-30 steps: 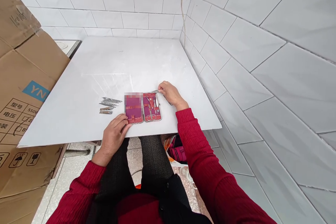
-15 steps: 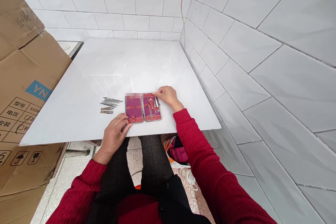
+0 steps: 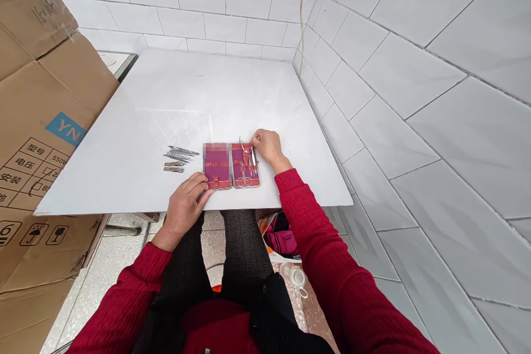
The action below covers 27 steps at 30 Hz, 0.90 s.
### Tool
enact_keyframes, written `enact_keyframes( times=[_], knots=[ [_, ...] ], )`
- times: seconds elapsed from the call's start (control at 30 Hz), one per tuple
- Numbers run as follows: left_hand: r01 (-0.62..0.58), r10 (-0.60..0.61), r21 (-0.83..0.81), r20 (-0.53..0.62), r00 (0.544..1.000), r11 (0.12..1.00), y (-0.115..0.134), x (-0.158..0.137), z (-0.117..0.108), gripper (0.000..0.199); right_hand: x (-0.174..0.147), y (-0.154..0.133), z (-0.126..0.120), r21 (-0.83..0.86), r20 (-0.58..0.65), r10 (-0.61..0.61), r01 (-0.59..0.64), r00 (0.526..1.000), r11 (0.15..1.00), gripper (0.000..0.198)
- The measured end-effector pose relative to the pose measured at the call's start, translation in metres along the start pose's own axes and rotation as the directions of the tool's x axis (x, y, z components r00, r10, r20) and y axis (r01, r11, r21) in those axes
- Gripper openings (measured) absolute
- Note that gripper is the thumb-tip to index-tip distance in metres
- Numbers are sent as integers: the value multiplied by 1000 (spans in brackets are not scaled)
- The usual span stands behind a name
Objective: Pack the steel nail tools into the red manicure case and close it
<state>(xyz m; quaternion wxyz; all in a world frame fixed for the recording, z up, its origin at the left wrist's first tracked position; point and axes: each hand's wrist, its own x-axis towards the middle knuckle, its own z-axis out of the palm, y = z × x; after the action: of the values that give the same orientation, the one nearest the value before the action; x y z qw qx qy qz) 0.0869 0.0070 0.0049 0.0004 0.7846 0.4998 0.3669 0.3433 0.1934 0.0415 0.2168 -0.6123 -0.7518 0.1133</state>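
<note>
An open manicure case [image 3: 218, 183] with a red border and purple lining lies on the white table near its front edge. My left hand [image 3: 186, 202] grips the case's lower left corner, thumb on the rim. At the upper right, my right hand [image 3: 269, 146] pinches one handle of the silver cuticle nippers [image 3: 241, 145], whose other handle sticks up past the top edge. The nippers' head sits in a red holder. Small scissors [image 3: 244, 180] and slim tools [image 3: 253, 163] stay in the right half; the left half's loops hold nothing. My fingers partly hide the pinched handle.
Left of the case lie several slim metal tools [image 3: 180, 153] and two nail clippers [image 3: 173, 167]. A large cardboard box [image 3: 53, 88] stands along the table's left side. Tiled walls [image 3: 394, 94] border the back and right, with a thin cable [image 3: 303, 16] in the corner.
My right hand has moved slightly up, and the nippers' handles now rise above the case's top edge. My left hand keeps its hold on the corner. The view has shifted a little.
</note>
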Motion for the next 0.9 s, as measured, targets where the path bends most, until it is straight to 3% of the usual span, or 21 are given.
enact_keyframes(
  times=[0.2,0.37,0.47,0.6,0.67,0.73,0.83,0.9],
  knots=[
    [-31,31,18,-13,999,999,-1,0,1,18,9,22,-9,103,-196,178,-160,964,982,27],
    [-37,37,18,-19,999,999,-2,1,1,16,10,38,-15,-46,-221,274,-290,936,956,25],
    [-33,33,17,-15,999,999,-2,1,1,16,8,37,-13,-70,-185,277,-294,943,953,21],
    [-44,45,20,-21,999,999,-1,2,0,16,2,30,-12,93,-243,222,-205,944,974,18],
    [-48,49,23,-18,999,999,-2,2,0,16,-2,26,-12,245,-188,167,-118,968,962,27],
    [-48,48,29,-15,999,998,-2,2,1,17,-7,23,-11,410,-20,62,-48,998,911,37],
    [-45,45,31,-15,999,999,-3,1,1,18,-11,20,-8,565,215,-71,-65,974,822,43],
    [-39,39,23,-13,999,999,-3,1,1,18,-12,18,-6,612,260,-83,-98,962,785,45]
  ],
)
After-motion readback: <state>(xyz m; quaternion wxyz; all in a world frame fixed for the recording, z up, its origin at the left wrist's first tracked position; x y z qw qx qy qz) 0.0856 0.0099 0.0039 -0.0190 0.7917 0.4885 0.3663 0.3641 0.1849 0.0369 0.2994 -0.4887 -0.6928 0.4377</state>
